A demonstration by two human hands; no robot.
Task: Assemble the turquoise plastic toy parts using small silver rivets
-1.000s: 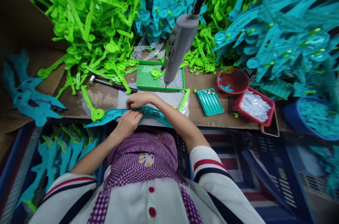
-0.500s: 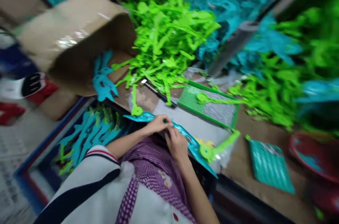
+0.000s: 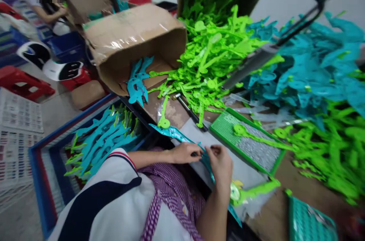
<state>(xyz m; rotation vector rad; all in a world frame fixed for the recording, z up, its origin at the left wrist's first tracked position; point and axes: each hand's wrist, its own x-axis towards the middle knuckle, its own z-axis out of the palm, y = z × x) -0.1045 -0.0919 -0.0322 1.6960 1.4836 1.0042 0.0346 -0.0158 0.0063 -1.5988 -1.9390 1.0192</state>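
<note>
A long, flat teal plastic piece [image 3: 174, 133] lies along the near edge of the table, a bright green plastic arm with a round end [image 3: 164, 122] by its left end and another green arm [image 3: 256, 191] by its right. My left hand [image 3: 185, 153] is closed, with thumb and fingertips at the middle of the teal piece. Close beside it, my right hand [image 3: 221, 163] pinches its fingers over the same piece; anything small between them is hidden. Beyond the hands is a green tray [image 3: 221, 129] of small grey metal parts, with a green arm lying across it.
A hammer [image 3: 192, 113] lies behind the teal piece. Heaps of green parts [image 3: 211, 54] and teal parts [image 3: 308, 70] fill the back. On the left are an open cardboard box [image 3: 137, 32] and a blue crate [image 3: 37, 180] of assembled pieces. A lamp arm [image 3: 253, 64] reaches in.
The camera view has shifted, so the scene sits farther right and lower. My right hand has lifted slightly and turned over the teal piece; my left hand stays at its middle.
</note>
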